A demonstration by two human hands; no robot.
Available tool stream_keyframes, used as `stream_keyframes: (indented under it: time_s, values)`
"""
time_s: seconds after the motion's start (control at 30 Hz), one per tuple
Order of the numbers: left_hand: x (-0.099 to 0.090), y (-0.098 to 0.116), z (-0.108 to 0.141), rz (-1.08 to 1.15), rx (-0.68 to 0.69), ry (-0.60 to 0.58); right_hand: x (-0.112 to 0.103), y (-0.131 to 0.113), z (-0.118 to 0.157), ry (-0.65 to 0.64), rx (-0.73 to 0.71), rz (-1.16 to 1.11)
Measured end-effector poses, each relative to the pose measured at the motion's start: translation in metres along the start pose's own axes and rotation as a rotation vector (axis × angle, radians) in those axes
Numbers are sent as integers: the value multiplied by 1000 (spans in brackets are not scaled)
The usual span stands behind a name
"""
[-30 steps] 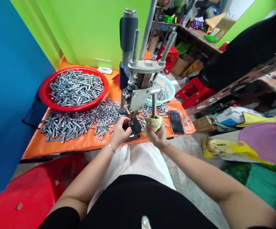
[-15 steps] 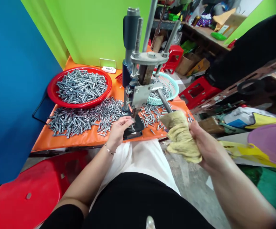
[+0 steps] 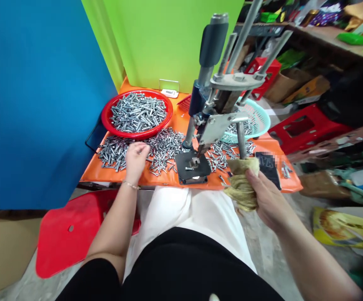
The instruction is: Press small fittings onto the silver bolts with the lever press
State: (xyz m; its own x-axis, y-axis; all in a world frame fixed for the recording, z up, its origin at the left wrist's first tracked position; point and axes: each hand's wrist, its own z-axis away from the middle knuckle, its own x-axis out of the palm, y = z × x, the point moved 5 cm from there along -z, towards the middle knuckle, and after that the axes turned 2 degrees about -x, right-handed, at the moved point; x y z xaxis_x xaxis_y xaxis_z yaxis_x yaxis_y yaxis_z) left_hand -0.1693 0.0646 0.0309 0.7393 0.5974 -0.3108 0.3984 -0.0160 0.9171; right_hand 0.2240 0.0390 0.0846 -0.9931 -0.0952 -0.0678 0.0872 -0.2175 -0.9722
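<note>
My left hand (image 3: pixel 136 161) is over the front of a loose pile of metal eye bolts (image 3: pixel 165 150), fingers curled together; whether a bolt is between them I cannot make out. My right hand (image 3: pixel 267 194) is wrapped round the press lever's handle, which is bound in yellowish cloth (image 3: pixel 242 184). The hand press (image 3: pixel 219 125) stands upright between my hands. On its black base plate (image 3: pixel 202 169), a single bolt (image 3: pixel 190 168) lies by the small metal fixture (image 3: pixel 195 160) under the ram.
A red basin (image 3: pixel 106 121) heaped with bolts stands at the back left of the orange table (image 3: pixel 90 173). Behind the lever is a pale green basket (image 3: pixel 259 115) holding more. A dark phone-like slab (image 3: pixel 267 169) lies right of the handle. A red stool (image 3: pixel 65 234) is at my left.
My left hand has left the press fixture and moved left to the bolt pile. My right hand keeps its grip on the lever. The view has turned left.
</note>
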Motion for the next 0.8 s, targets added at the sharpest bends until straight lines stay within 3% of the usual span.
stream_keyframes:
  time_s: [0.1, 0.17, 0.3, 0.4, 0.6, 0.7, 0.8]
  values:
    - [-29, -15, -32, -383, 56, 138, 2, 1, -2, -16, -3, -6]
    - [-27, -17, -33, -476, 129, 98, 3, 1, -3, -21, -1, -11]
    - [17, -12, 1, -467, 272, -210, 4, 2, -4, -16, 4, -16]
    - [52, -9, 18, -460, 285, -320, 4, 2, -4, -10, 7, -23]
    - [99, 6, 0, -633, 278, -435, 5, 4, -3, -23, -2, -42]
    - [112, 4, -9, -706, 187, -551, 6, 4, -3, -15, -5, -38]
    - [117, -1, -11, -616, 134, -631, 7, 3, -3, -26, -6, -35]
